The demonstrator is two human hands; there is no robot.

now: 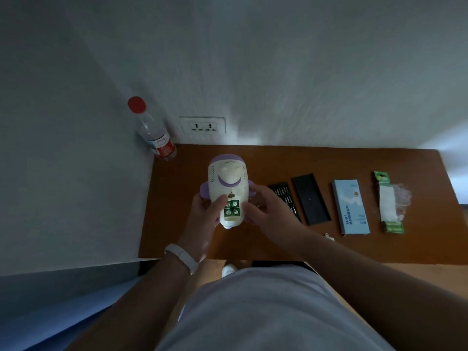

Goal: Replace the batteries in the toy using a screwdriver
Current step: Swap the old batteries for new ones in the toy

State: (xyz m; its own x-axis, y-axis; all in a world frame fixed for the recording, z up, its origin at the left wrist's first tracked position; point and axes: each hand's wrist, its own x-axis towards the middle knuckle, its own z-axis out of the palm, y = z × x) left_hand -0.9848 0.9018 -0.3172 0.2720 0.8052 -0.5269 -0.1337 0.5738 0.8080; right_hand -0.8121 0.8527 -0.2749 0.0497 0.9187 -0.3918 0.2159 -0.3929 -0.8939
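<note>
A white and purple toy [228, 178] is held above the brown table [354, 249] with its underside toward me. Its battery bay stands uncovered, and several green batteries [232, 208] sit inside. My left hand [205, 216] grips the toy's left side, thumb lying near the bay. My right hand [266, 211] grips the right side. A black tray of screwdriver bits [285, 196] lies just right of my right hand, partly hidden by it. A small white piece [329, 237], perhaps the bay's cover, lies near the table's front edge.
A black lid [311, 198], a blue box [350, 206] and a torn green battery pack [388, 202] lie in a row to the right. A red-capped bottle [154, 133] stands in the back left corner by a wall socket [202, 125].
</note>
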